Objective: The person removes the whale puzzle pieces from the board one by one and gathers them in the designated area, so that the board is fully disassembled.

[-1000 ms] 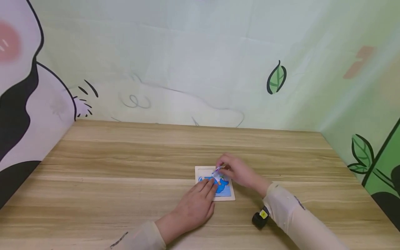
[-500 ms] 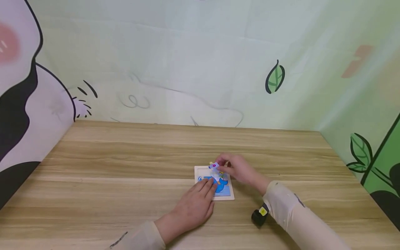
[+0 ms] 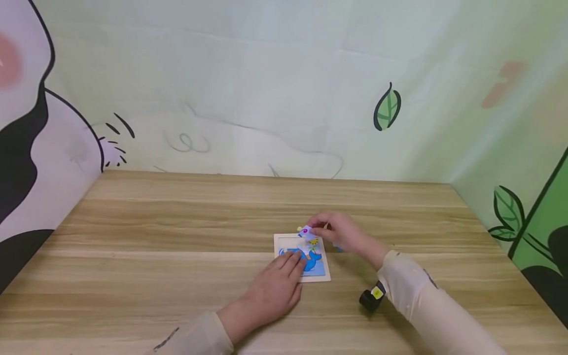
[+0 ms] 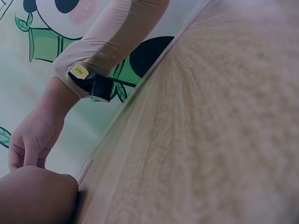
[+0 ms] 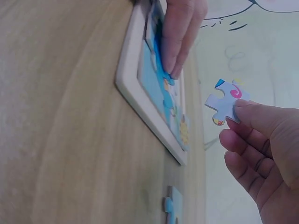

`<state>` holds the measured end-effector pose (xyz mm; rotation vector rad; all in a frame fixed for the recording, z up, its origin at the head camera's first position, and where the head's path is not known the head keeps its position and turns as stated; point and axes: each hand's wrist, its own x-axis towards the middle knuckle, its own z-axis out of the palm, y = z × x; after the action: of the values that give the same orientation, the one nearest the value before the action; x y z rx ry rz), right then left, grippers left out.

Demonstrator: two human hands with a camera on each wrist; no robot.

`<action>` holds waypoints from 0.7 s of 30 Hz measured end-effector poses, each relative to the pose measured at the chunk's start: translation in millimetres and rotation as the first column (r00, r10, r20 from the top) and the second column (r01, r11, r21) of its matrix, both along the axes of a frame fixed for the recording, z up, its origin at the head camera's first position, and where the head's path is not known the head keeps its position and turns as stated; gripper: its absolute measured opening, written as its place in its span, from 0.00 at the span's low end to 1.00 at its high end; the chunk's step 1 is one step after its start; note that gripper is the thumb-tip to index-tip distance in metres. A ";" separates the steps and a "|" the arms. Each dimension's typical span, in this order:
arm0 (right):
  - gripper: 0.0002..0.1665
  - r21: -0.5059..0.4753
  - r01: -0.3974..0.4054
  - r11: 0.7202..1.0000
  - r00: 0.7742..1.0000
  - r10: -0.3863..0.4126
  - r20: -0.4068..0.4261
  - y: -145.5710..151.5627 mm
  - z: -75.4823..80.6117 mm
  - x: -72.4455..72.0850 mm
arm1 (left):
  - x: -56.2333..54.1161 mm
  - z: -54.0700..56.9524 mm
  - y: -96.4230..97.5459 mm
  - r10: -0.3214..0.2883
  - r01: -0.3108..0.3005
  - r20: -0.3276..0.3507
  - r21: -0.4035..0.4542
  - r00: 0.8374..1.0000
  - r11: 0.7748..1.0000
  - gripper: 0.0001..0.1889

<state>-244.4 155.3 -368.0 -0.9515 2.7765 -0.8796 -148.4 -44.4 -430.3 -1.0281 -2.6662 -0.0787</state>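
Note:
A small square jigsaw puzzle with a pale wooden frame lies on the table, showing a blue whale picture. My left hand rests on it with fingers laid straight across the left part of the picture. Above the far edge of the frame, my right hand pinches a puzzle piece between thumb and fingers; it is pale lilac with a pink swirl. In the right wrist view the piece is held up, apart from the frame. The left wrist view shows the right hand behind the near hand, its piece hidden.
Another blue puzzle piece lies on the wooden table just right of the frame, mostly behind the right hand in the head view. A black wrist camera hangs below the right sleeve. Printed cloth walls stand at the back and sides.
The right hand has turned the piece from nearly edge-on to face-up and moved it a little back toward the frame's far edge. The left hand keeps its place on the puzzle.

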 end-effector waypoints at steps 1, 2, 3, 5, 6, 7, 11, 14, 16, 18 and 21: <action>0.08 -0.002 0.004 1.000 1.000 -0.004 0.006 0.6 1.3 0.0 | 0.0 -0.1 -0.4 -0.002 0.002 -0.003 0.005 1.000 1.000 0.26; 0.09 -0.008 0.005 1.000 1.000 -0.005 0.010 1.6 2.6 0.0 | -0.2 -0.3 -0.7 -0.003 0.004 -0.006 0.009 1.000 1.000 0.26; 0.09 -0.015 0.005 1.000 1.000 -0.005 0.018 2.8 3.6 -0.2 | -0.2 -0.3 -1.0 -0.005 0.005 -0.007 0.013 1.000 1.000 0.26; 0.09 -0.027 0.008 1.000 0.999 -0.007 0.032 5.5 6.5 -0.7 | -0.4 -0.3 -1.6 -0.007 0.007 -0.005 0.018 1.000 1.000 0.26; 0.08 -0.033 0.009 0.999 0.999 -0.008 0.037 6.9 8.6 -1.0 | -0.5 -0.2 -1.8 -0.007 0.007 -0.002 0.020 1.000 1.000 0.25; 0.07 -0.038 0.009 0.999 0.999 -0.008 0.040 8.3 10.9 -1.3 | -0.4 -0.1 -1.9 -0.007 0.007 0.000 0.021 1.000 1.000 0.25; 0.05 -0.028 -0.001 1.000 0.999 0.002 0.032 15.6 21.0 -2.4 | -0.9 0.1 -2.2 -0.011 0.011 0.000 0.032 1.000 0.999 0.25; 0.06 -0.001 -0.010 1.000 1.000 0.010 0.026 22.0 26.9 -3.1 | -1.1 -0.3 -2.4 -0.012 0.012 -0.005 0.034 1.000 0.999 0.26; 0.06 0.017 -0.016 1.000 1.000 0.015 0.027 26.7 29.3 -3.7 | -1.0 -0.8 -2.8 -0.013 0.013 -0.008 0.037 1.000 0.999 0.25; 0.06 0.030 -0.018 0.999 0.999 0.017 0.032 31.0 31.0 -4.1 | -1.0 -1.4 -2.9 -0.014 0.015 -0.013 0.042 1.000 0.999 0.25; 0.05 0.038 -0.011 0.999 0.999 0.009 0.047 37.6 32.9 -4.2 | -0.7 -1.9 -3.2 -0.015 0.015 -0.016 0.051 1.000 0.999 0.25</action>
<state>-248.6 192.9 -335.1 -0.9265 2.7366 -0.8330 -149.1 -47.6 -432.2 -1.0286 -2.6288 -0.1405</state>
